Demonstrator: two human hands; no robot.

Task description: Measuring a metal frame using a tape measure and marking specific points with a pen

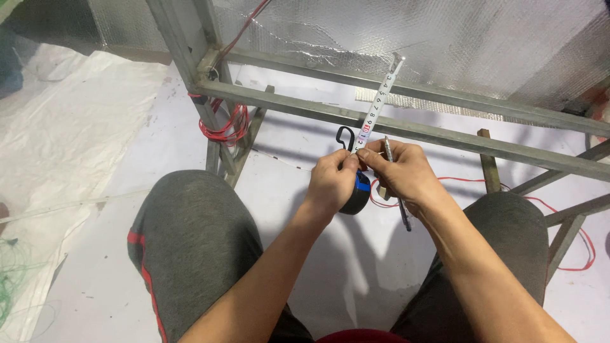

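Around the squatting person's knees lay a pale floor sheet (95, 127), and just ahead stood a grey metal frame (445, 136) of angle bars, its two long rails crossing the view from upper left to right. Behind the frame hung silver bubble-foil insulation (457, 38). A coil of red wire (225, 127) hung at the frame's left post, and more red wire trailed over the floor on the right, under the lower bars. A green tangle of cord (13, 279) lay at the far left edge.

Between the knees, the left hand (330, 184) wrapped closed around a black and blue tape measure (357, 190), thumb pressed on top of the case. Its white blade (380, 101) ran up and away across both rails, the tip reaching just past the far one. The right hand (403, 174) touched the left, its thumb and forefinger pinching the blade right where it left the case, while a pen (397, 190) sat tucked under the other fingers, pointing down past the palm.
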